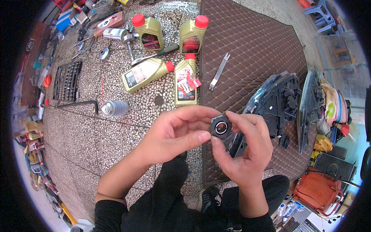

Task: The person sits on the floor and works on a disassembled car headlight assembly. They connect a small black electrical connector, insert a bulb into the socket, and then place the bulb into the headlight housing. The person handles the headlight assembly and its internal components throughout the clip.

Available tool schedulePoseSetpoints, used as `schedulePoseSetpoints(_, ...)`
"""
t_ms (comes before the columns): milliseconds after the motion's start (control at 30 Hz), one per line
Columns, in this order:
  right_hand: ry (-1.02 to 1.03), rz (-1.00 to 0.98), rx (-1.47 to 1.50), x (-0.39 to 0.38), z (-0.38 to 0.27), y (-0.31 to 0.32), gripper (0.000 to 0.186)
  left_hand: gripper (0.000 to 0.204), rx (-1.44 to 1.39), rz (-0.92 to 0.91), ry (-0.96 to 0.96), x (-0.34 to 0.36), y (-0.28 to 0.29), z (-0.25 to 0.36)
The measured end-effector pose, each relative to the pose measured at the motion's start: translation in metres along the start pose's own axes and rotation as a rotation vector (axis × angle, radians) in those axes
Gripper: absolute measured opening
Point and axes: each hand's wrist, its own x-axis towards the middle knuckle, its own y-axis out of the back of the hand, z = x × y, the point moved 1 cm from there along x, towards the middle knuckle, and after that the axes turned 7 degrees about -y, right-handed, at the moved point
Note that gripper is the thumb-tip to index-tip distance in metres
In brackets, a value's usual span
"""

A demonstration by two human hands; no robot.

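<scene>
Between the fingertips of both hands I hold a small round black cap with a notched rim and a shiny centre. My left hand grips it from the left with thumb and fingers. From the right, my right hand pinches it with thumb below and fingers above. Just behind my right hand, a black car headlight housing lies on a brown quilted mat.
Several olive oil bottles with red caps stand or lie on the pebbled floor. A metal pry tool rests on the mat. A silver spray can, a socket set and loose tools lie at left. A second headlight and an orange bag are at right.
</scene>
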Motion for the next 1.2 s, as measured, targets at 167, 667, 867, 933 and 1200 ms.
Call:
schedulePoseSetpoints(167,0.0,-0.005,0.014,0.0,-0.001,0.0,0.05,0.041,-0.012,0.008,-0.005,0.001,0.003,-0.003)
schedulePoseSetpoints(667,-0.01,-0.025,-0.018,-0.005,0.005,0.003,0.049,0.038,0.074,0.045,0.034,0.003,0.001,-0.008)
schedulePoseSetpoints(867,-0.204,-0.028,0.028,-0.041,0.035,-0.008,0.049,0.036,0.344,0.026,0.154,0.01,0.002,-0.032)
schedulePoseSetpoints(933,-0.292,0.013,0.044,-0.059,0.046,-0.013,0.051,0.035,0.379,0.017,0.229,0.012,0.0,-0.049)
schedulePoseSetpoints(1200,-0.635,0.091,0.205,-0.114,0.087,-0.009,0.047,0.044,0.508,-0.154,0.402,0.028,-0.014,-0.105)
